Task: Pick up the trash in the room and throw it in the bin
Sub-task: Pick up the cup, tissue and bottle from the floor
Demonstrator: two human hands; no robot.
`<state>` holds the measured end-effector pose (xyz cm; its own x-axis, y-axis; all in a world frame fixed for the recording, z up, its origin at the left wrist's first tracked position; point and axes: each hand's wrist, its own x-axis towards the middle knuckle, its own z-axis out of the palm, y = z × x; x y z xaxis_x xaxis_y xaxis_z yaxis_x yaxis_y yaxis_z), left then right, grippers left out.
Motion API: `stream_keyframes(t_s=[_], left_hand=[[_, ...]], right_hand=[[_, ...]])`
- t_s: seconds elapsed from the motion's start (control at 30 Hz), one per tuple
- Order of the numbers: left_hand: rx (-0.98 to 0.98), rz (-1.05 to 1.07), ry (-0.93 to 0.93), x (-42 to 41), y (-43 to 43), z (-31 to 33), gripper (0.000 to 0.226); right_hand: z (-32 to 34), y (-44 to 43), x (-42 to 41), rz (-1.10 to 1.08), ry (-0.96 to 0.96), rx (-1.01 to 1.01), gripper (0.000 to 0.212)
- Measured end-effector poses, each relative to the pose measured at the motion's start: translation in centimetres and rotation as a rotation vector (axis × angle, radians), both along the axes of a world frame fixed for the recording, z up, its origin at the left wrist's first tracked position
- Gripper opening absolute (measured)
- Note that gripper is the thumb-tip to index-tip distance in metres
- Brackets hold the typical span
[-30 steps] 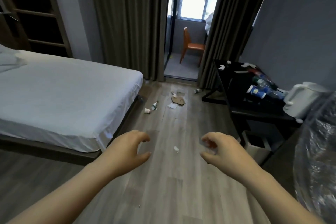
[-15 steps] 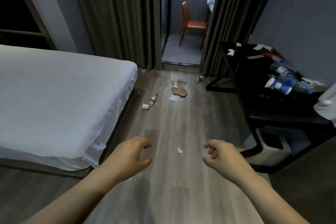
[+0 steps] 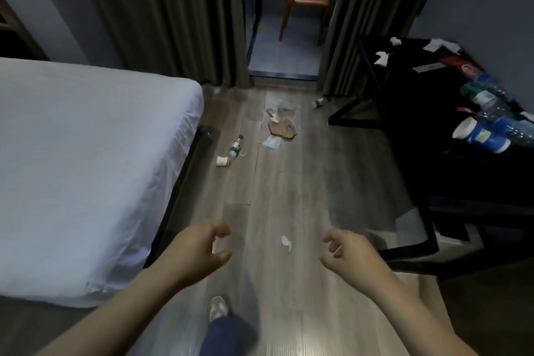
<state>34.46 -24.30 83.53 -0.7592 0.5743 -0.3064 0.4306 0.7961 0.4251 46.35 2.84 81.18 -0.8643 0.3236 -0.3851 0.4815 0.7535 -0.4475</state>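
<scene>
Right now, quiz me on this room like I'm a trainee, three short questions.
1. True or false: the left hand and right hand hold nothing.
2. Which trash lies nearest the hands? A bottle, B white scrap, C paper cup.
3. Fill in: the blue cup on the desk lies on its ____.
Key: 1 true; 2 B; 3 side.

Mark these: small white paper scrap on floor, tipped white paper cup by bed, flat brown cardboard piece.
small white paper scrap (image 3: 286, 242): head view, its middle.
tipped white paper cup (image 3: 223, 161): head view, side wall.
flat brown cardboard piece (image 3: 283, 128): head view, centre of top face.
</scene>
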Motion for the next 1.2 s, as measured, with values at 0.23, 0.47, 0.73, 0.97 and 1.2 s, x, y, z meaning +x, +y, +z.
stream_keyframes(t_s=[0.23, 0.47, 0.73, 0.97, 1.2], left_hand=[[-0.058, -0.086, -0.069, -12.5, 2.7, -3.1, 0.046], [-0.113, -0.204, -0.126, -24.5, 5.6, -6.6, 0.043], [-0.120, -0.245, -0.163, -33.0, 11.5, -10.6, 0.037], [-0.196, -0.261, -0.206, -39.2, 17.5, -16.2, 0.036], [-0.239, -0.349, -0.237, -44.6, 23.3, -25.7, 0.036]], right_hand=[[-3.7, 0.8, -9.1, -0.134, -0.080, -0.041, 0.036], [-7.1, 1.5, -18.1, -0.265, -0.127, -0.047, 0.035], [-12.2, 5.0, -25.8, -0.337, -0.167, -0.091, 0.033], [-18.9, 10.1, -30.8, -0.448, -0.237, -0.158, 0.035], [-28.0, 14.0, -34.4, -0.532, -0.300, -0.150, 0.035]])
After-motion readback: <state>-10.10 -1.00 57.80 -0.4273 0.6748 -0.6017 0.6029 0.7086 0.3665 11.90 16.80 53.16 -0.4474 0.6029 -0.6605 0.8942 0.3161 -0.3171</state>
